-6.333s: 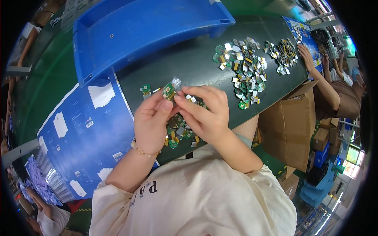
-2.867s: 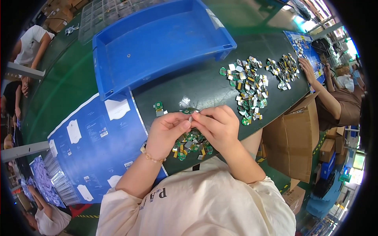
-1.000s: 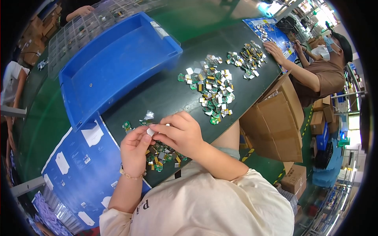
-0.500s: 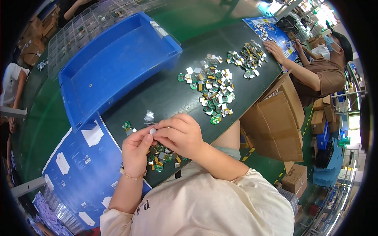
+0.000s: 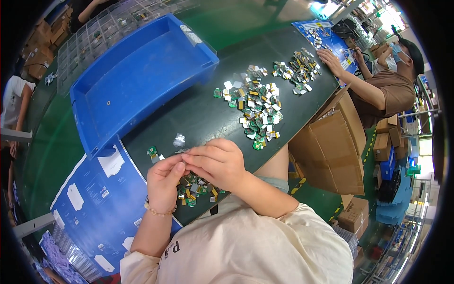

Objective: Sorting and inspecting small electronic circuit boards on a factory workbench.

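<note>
Over the dark green table (image 5: 208, 113), my left hand (image 5: 162, 182) and my right hand (image 5: 218, 163) meet with their fingertips closed together. Pinched between them is a small flat square piece (image 5: 181, 151); only a thin edge of it shows past the fingers. Under and behind my hands lies a heap of small green circuit boards (image 5: 195, 190), some with white or gold parts, partly covered by my right hand. A single green circuit board (image 5: 152, 151) rests left of my fingertips. Just beyond them are crumpled clear film scraps (image 5: 179, 139).
An almost bare blue plastic bin (image 5: 142, 71) stands at the far left, before a clear compartment tray (image 5: 101, 35). More circuit boards (image 5: 260, 106) are heaped to the right. Past the table's right edge is an open cardboard box (image 5: 331, 146); a co-worker (image 5: 378, 94) sits beyond.
The small square piece has turned between my fingers: its white face showed before, now just an edge does. My right hand has shifted slightly. The heaps look unchanged.
</note>
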Tool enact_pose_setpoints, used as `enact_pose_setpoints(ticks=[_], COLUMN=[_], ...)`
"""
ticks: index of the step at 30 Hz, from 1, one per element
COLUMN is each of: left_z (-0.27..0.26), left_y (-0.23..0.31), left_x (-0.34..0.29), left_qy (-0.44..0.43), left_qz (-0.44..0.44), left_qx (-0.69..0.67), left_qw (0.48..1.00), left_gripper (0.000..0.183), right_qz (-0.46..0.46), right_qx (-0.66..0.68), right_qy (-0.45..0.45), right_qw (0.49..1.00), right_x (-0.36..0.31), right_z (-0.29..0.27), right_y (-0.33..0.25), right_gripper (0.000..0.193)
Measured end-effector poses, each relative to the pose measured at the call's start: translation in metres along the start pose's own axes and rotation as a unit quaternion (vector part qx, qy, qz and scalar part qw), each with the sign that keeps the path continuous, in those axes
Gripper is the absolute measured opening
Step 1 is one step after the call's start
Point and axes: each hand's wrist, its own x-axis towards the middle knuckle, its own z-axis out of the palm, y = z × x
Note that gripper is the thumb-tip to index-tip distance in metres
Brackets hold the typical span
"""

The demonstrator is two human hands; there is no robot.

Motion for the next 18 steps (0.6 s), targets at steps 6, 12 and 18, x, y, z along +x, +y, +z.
enact_pose_setpoints(ticks=[6,12,18], left_z=[0.0018,0.0009,-0.0002], left_y=[0.0014,0.0009,0.0038], left_x=[0.0012,0.0007,0.0003], left_qy=[-0.008,-0.022,-0.018], left_qz=[-0.003,-0.008,-0.022], left_qx=[-0.019,-0.036,-0.057], left_qw=[1.0,0.999,0.998], left_gripper=[0.021,0.022,0.022], right_qz=[-0.013,-0.025,-0.027], right_qx=[-0.007,-0.005,0.028], right_qy=[0.01,0.01,0.011], right_qw=[1.0,1.0,0.999], right_x=[-0.0008,-0.0024,-0.0025], right_z=[0.0004,0.0007,0.001], right_y=[0.0003,0.001,0.0012], right_gripper=[0.025,0.026,0.021])
